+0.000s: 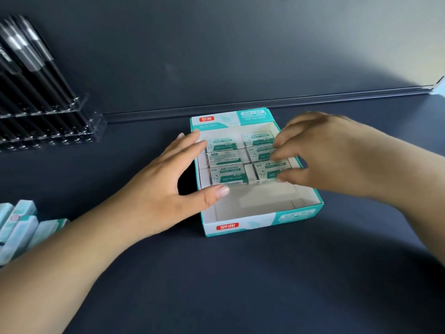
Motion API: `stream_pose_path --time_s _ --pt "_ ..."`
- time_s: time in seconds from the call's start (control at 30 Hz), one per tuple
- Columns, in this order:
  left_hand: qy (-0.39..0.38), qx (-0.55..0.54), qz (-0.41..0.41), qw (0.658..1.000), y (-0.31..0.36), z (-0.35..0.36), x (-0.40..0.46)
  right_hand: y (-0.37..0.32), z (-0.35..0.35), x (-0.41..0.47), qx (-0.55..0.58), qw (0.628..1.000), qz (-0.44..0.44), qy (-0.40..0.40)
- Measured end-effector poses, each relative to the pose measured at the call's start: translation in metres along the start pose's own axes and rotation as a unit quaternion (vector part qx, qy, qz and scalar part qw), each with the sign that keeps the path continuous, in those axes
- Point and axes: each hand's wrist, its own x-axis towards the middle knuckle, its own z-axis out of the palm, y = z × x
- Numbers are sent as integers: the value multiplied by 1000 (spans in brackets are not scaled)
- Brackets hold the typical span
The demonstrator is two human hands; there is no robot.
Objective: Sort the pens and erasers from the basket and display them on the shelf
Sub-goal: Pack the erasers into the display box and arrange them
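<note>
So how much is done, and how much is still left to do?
Done: black pens stand in the clear rack, and six erasers sit in two columns at the back of the display box. In hand: the left hand steadies the box while the right hand sets the nearest right eraser. Left: the box's front is empty, and loose erasers wait at the left.

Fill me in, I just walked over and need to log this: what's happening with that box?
A person is packing erasers into a teal display box on the dark shelf. Six lie in two columns at the far end; the near end is bare. The left hand steadies the box's left wall, while the right hand pinches the near right eraser. More erasers wait at the left; pens stand in a clear rack.
</note>
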Motion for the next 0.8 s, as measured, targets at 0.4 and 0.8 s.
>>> stream_pose_path --time_s 0.4,0.8 --pt "12 -68 -27 997 0 -1 0 2 12 9 -1 1000 -4 -9" --pt "19 -50 -48 997 8 1 0 -4 2 10 -2 999 5 -44"
